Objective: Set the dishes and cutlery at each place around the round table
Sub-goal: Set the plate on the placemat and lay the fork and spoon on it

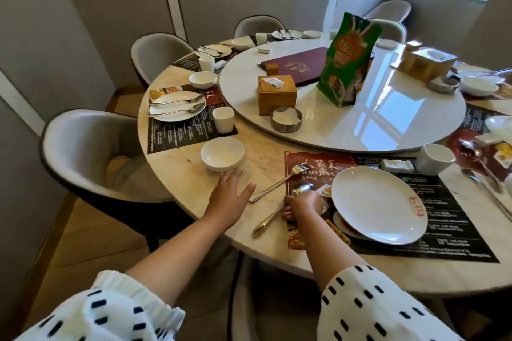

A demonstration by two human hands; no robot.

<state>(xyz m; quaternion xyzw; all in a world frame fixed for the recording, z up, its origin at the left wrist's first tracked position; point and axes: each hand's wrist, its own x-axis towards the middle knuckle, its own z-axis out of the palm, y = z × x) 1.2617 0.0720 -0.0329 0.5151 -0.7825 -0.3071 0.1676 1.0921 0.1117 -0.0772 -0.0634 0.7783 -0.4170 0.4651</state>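
My right hand (303,206) grips a metal spoon (302,189) at the left edge of a dark paper placemat (443,219); the spoon's handle sticks out toward the table edge. A fork (277,183) lies just left of it, its tines on the mat. My left hand (230,194) rests flat on the marble tabletop (260,152), fingers straight, just below a white bowl (222,153). A large white plate (378,203) sits on the mat to the right of my right hand. A white cup (436,159) and a small white rest (397,165) stand behind the plate.
A white turntable (360,130) fills the table's middle, carrying a wooden tissue box (277,94), a green bag (347,59), a maroon menu (299,65) and a steel dish (286,118). Set places with plates, cutlery, cups and bowls lie to the left and far side. Grey chairs (83,152) ring the table.
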